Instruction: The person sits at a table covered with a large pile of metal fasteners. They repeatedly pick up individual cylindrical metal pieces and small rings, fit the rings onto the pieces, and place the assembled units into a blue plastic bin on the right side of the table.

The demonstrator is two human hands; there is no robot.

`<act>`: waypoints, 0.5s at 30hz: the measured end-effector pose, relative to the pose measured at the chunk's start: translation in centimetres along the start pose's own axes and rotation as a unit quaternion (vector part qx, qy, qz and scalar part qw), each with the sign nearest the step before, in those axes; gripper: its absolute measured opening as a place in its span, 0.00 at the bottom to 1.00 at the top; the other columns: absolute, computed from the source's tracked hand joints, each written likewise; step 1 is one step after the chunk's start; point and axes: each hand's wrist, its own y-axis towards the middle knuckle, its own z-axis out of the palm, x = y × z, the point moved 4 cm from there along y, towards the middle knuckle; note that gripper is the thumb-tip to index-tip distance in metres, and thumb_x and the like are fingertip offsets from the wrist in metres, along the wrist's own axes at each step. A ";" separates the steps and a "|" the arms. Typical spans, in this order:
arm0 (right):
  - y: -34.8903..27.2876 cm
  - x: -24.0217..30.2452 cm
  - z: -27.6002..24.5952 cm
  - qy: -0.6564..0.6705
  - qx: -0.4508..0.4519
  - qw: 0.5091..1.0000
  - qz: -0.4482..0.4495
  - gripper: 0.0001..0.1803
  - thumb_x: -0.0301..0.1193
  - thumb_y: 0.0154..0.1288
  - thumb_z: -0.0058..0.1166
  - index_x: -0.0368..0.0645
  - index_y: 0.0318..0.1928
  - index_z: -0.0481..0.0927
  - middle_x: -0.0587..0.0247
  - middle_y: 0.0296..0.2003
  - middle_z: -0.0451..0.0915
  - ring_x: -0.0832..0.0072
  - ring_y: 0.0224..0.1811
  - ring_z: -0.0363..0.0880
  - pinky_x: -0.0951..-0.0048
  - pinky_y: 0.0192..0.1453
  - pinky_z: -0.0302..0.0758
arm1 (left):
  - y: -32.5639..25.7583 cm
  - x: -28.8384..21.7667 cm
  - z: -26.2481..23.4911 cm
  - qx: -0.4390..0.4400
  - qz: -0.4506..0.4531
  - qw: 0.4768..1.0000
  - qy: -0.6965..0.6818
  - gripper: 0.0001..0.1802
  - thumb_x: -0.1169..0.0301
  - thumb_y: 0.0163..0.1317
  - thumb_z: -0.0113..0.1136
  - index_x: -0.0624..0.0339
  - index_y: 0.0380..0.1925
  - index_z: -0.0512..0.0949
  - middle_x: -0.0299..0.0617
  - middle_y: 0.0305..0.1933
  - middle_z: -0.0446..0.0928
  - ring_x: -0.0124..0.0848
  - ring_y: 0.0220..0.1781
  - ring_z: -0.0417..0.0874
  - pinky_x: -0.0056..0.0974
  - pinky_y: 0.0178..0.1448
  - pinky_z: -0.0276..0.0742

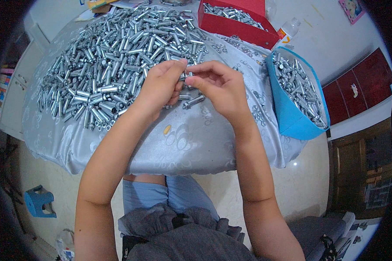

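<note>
Over the pile's near right edge, my left hand (162,85) is closed, its thumb and fingers around a small metal expansion bolt (184,76), mostly hidden. My right hand (222,89) meets it from the other side, thumb and forefinger pinched at the bolt's end. Whether a nut or washer is between those fingertips is too small to tell. Just below the hands a loose expansion bolt (194,102) lies on the cloth. A large heap of silvery expansion bolts (113,65) spreads to the left and behind my hands.
A silvery patterned tablecloth (191,152) covers the round table. Loose nuts and washers (259,114) lie to the right. A blue fabric bin (292,122) and a red box (235,28) hold more bolts. A bottle (288,31) stands between them. A blue stool (40,202) is on the floor.
</note>
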 end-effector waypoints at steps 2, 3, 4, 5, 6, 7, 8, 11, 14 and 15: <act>0.0 -0.5 -0.4 -0.032 -0.012 0.999 0.000 0.06 0.24 0.53 0.56 0.36 0.33 0.76 0.67 0.27 0.76 0.84 0.29 0.73 0.84 0.34 0.69 | 0.1 -0.1 0.3 0.000 0.020 0.999 0.028 0.16 0.57 0.61 0.47 0.57 0.23 0.70 0.28 0.12 0.61 0.17 0.10 0.57 0.26 0.13 0.51; 0.0 -0.5 -0.4 -0.087 -0.015 0.996 -0.005 0.06 0.26 0.53 0.56 0.35 0.31 0.76 0.67 0.25 0.76 0.84 0.27 0.72 0.83 0.31 0.69 | 0.0 -0.1 0.3 -0.004 0.032 0.998 0.049 0.16 0.57 0.61 0.47 0.57 0.23 0.70 0.28 0.12 0.61 0.17 0.10 0.57 0.26 0.13 0.52; 0.0 -0.5 -0.5 -0.142 -0.019 0.990 -0.011 0.07 0.28 0.54 0.57 0.35 0.29 0.76 0.66 0.23 0.76 0.83 0.24 0.71 0.82 0.29 0.68 | 0.0 -0.1 0.2 -0.007 0.045 0.997 0.069 0.16 0.56 0.61 0.47 0.57 0.23 0.71 0.28 0.12 0.61 0.17 0.10 0.57 0.26 0.13 0.52; 0.0 -0.5 -0.6 -0.196 -0.023 0.980 -0.017 0.09 0.30 0.54 0.57 0.35 0.26 0.76 0.65 0.20 0.76 0.83 0.22 0.70 0.81 0.26 0.67 | 0.1 0.0 0.2 -0.005 0.046 0.996 0.071 0.16 0.57 0.61 0.47 0.57 0.23 0.71 0.29 0.12 0.62 0.17 0.10 0.58 0.26 0.13 0.52; 0.0 -0.6 -0.6 -0.206 -0.015 0.978 -0.016 0.11 0.31 0.53 0.57 0.35 0.26 0.76 0.66 0.19 0.75 0.83 0.21 0.68 0.81 0.25 0.66 | 0.1 0.2 0.2 -0.002 0.048 0.996 0.073 0.16 0.57 0.61 0.47 0.57 0.23 0.71 0.29 0.12 0.62 0.17 0.10 0.58 0.25 0.13 0.52; 0.0 -0.8 -0.7 -0.217 -0.007 0.976 -0.016 0.12 0.33 0.53 0.58 0.35 0.25 0.76 0.66 0.18 0.74 0.83 0.20 0.67 0.80 0.24 0.66 | 0.1 0.2 0.2 0.001 0.050 0.996 0.075 0.16 0.57 0.61 0.47 0.57 0.23 0.71 0.29 0.12 0.62 0.18 0.10 0.58 0.25 0.13 0.52; 0.0 -0.9 -0.7 -0.227 0.001 0.974 -0.015 0.13 0.35 0.53 0.58 0.36 0.24 0.76 0.67 0.16 0.73 0.83 0.19 0.66 0.80 0.23 0.65 | 0.1 0.2 0.1 -0.003 0.050 0.996 0.071 0.16 0.57 0.61 0.47 0.57 0.22 0.71 0.29 0.12 0.62 0.18 0.10 0.58 0.25 0.13 0.52; -0.3 -0.1 -0.5 -0.227 0.004 0.974 0.002 0.08 0.31 0.54 0.56 0.38 0.28 0.76 0.74 0.20 0.71 0.89 0.23 0.64 0.86 0.26 0.61 | 0.1 -0.1 -0.1 -0.018 0.047 0.997 0.058 0.16 0.57 0.60 0.48 0.56 0.21 0.70 0.28 0.12 0.62 0.17 0.09 0.57 0.25 0.12 0.51; -0.2 -0.2 -1.1 -0.225 -0.011 0.974 -0.036 0.09 0.31 0.53 0.57 0.40 0.32 0.76 0.73 0.24 0.72 0.88 0.25 0.65 0.86 0.28 0.63 | 0.1 -0.5 -0.3 -0.026 0.040 0.998 0.044 0.16 0.57 0.60 0.48 0.56 0.21 0.69 0.28 0.12 0.61 0.17 0.09 0.56 0.25 0.12 0.50; -0.2 0.2 -1.0 -0.218 -0.009 0.975 -0.036 0.09 0.30 0.52 0.57 0.40 0.33 0.76 0.72 0.25 0.72 0.87 0.26 0.65 0.85 0.29 0.64 | 0.1 -0.6 -0.3 -0.025 0.033 0.998 0.038 0.16 0.57 0.60 0.48 0.55 0.21 0.69 0.28 0.12 0.61 0.17 0.09 0.56 0.25 0.12 0.49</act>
